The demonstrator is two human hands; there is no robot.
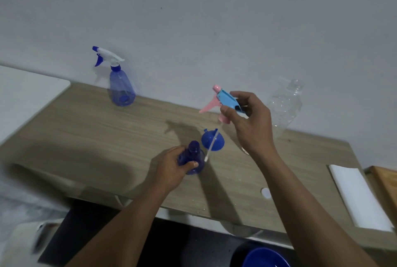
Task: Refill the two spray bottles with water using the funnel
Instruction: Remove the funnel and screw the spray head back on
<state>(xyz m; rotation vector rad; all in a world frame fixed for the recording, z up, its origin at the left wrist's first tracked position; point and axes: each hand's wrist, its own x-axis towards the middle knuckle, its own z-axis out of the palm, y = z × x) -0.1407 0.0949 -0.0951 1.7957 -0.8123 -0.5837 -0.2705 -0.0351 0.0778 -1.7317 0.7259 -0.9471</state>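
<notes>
- Centrally, not far from the front edge of the pale wood-grain worktop (86, 138), the left hand (171, 165) grips a dark blue translucent spray bottle (192, 159), which stands upright with its neck uncapped.
- Up and to the right, the right hand (251, 122) pinches a pink and light-blue trigger sprayer head (225, 99) in the air. Its thin white dip tube (211, 146) hangs down, with its tip just beside the bottle's shoulder.
- A blue plastic funnel (217, 138) lies on the worktop just behind that bottle, and the tube crosses in front of it.
- A second blue translucent spray bottle with a white-and-blue trigger (122, 88) stands at the rear edge by the wall, well apart to the left, with bare board between.
- A clear plastic bottle (287, 103) stands at the rear right, behind the right hand.
- A small white round cap (266, 192) lies near the front edge, and a folded white cloth (358, 198) lies at the right end.
- A grey-white wall (214, 19) backs the worktop, a white panel (28, 95) adjoins its left end, and a blue bowl (264, 258) shows below the front edge.
</notes>
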